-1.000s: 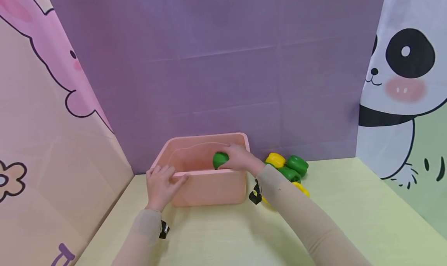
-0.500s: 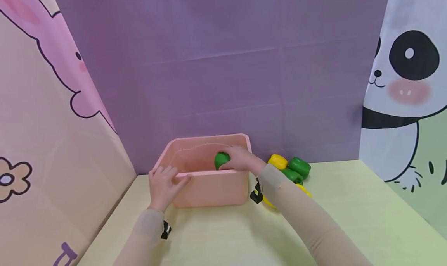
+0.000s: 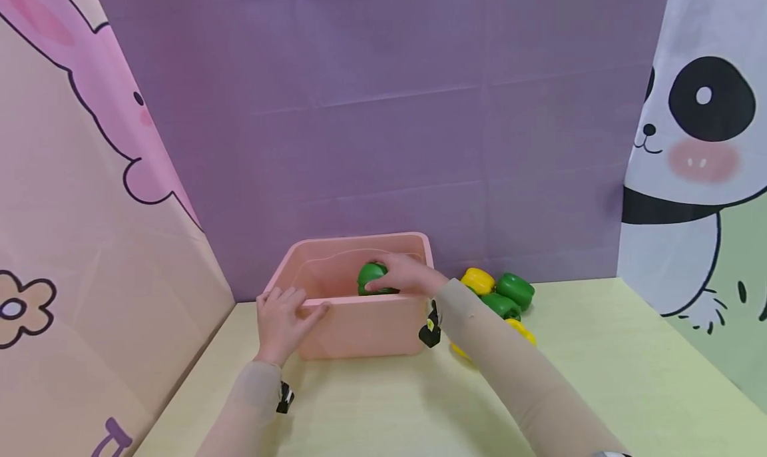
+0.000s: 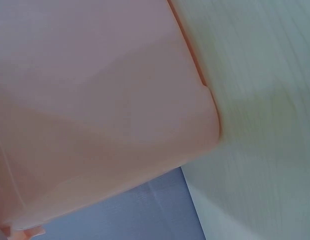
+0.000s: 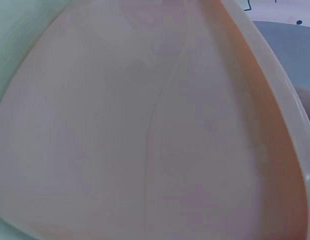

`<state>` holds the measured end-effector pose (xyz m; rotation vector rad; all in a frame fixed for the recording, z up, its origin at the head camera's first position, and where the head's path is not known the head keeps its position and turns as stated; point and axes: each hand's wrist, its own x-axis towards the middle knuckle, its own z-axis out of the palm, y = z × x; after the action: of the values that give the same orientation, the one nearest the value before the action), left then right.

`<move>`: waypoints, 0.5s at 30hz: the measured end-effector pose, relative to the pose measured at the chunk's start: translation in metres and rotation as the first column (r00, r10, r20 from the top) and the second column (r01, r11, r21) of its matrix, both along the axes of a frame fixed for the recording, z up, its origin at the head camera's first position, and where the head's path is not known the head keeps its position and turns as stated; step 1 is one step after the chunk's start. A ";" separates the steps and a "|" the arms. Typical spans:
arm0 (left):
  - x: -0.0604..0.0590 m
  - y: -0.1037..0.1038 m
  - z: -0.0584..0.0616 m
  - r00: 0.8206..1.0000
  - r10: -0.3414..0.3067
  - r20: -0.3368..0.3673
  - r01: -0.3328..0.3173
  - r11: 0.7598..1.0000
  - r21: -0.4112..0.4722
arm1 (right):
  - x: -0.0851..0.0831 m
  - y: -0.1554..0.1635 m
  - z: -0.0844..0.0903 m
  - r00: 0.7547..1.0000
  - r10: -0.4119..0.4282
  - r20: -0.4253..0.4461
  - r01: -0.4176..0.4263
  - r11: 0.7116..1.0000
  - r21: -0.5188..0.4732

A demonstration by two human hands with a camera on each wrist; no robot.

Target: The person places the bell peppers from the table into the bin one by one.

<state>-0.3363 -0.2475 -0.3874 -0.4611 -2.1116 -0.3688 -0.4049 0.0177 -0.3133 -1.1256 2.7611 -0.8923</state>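
**Green pepper going into the pink bin**

I am holding my right hand inside the pink bin, its fingers curling around a green pepper and gripping it just below the rim. The pepper is sitting within the bin's opening, toward its right half. My left hand is resting on the bin's near left corner, at about 9 o'clock from the pepper, fingers lying fairly straight over the rim. At 3 o'clock from the bin, a small pile of yellow and green peppers is lying on the pale yellow table, against the purple backdrop. My right wrist camera is showing only the bin's inner wall.
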 end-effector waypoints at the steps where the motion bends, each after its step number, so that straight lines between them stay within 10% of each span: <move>1: 0.000 0.000 0.000 1.000 -0.001 -0.001 0.001 1.000 -0.001 | 0.000 -0.001 0.000 1.000 0.007 0.018 -0.007 1.000 -0.014; 15: -0.001 0.000 0.001 1.000 -0.001 -0.004 0.001 1.000 -0.007 | -0.010 -0.007 -0.008 0.988 0.026 0.155 -0.035 0.998 0.057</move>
<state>-0.3377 -0.2476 -0.3866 -0.4673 -2.1090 -0.3607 -0.4148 0.0108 -0.3212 -1.0395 2.6214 -0.8496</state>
